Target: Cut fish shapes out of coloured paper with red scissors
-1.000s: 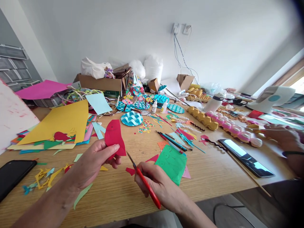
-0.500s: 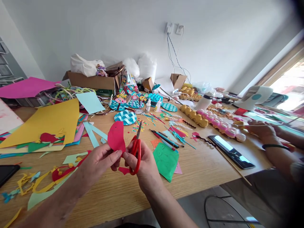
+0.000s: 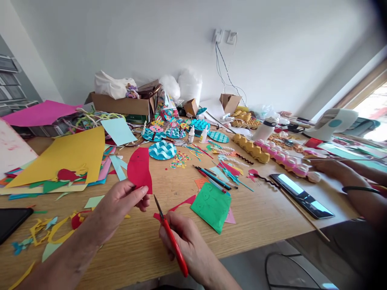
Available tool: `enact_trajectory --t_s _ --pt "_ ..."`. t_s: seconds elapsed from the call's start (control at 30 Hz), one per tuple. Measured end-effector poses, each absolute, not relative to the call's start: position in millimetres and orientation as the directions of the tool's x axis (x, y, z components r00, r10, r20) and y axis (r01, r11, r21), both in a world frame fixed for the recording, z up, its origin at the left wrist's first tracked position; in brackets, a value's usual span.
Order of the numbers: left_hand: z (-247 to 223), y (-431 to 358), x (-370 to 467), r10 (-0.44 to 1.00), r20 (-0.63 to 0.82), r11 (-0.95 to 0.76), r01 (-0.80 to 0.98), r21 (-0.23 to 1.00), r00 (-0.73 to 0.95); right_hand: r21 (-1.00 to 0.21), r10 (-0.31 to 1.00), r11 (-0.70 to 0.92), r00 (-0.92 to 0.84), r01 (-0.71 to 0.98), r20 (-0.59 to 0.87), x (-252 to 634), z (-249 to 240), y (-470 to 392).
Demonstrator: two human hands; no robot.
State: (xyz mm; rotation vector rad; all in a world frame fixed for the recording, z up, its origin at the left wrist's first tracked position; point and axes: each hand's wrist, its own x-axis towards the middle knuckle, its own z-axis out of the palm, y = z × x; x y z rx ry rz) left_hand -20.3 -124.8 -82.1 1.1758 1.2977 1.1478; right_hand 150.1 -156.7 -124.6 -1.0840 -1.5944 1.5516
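A piece of red paper [image 3: 139, 169] with a curved edge and faint pencil lines is pinched upright between the thumb and fingers of my left hand [image 3: 128, 199]. My right hand [image 3: 186, 235] grips a pair of red-handled scissors [image 3: 176, 246], their blades pointing up and to the left, apart from the paper. Behind the scissors are red paper scraps [image 3: 186, 202]; whether my right fingers touch them I cannot tell. To the right lies green paper [image 3: 211, 207] with pencil drawing on it.
Pens [image 3: 213, 179] and a dark phone [image 3: 301, 196] lie to the right. Yellow paper [image 3: 63, 155] and cut scraps cover the left side. White glue bottles [image 3: 191, 135] and wavy blue discs [image 3: 162, 150] stand behind. Another person's hand [image 3: 331, 169] works at far right.
My left hand has moved slightly left with the red paper. My right hand has come down and away from it, with the scissors tilting left. A longer red scrap now shows by my right hand.
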Motion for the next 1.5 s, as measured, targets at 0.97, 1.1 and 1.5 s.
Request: enact_trajectory --t_s 0.97,1.1,1.5 --pt "-92 -123 -16 0.991 -0.12 0.119 0.024 0.993 0.057 -0.996 0.883 -0.036 -0.465 0.084 -0.071 152 -131 -154" --pt "-92 -123 -17 0.991 -0.121 0.12 0.02 0.993 0.064 -0.995 0.885 -0.018 -0.461 0.099 -0.062 152 -130 -154" --pt "-85 -124 -20 0.991 -0.131 0.124 0.156 0.98 0.034 -0.987 0.877 -0.001 -0.474 0.164 -0.079 155 -136 -156"
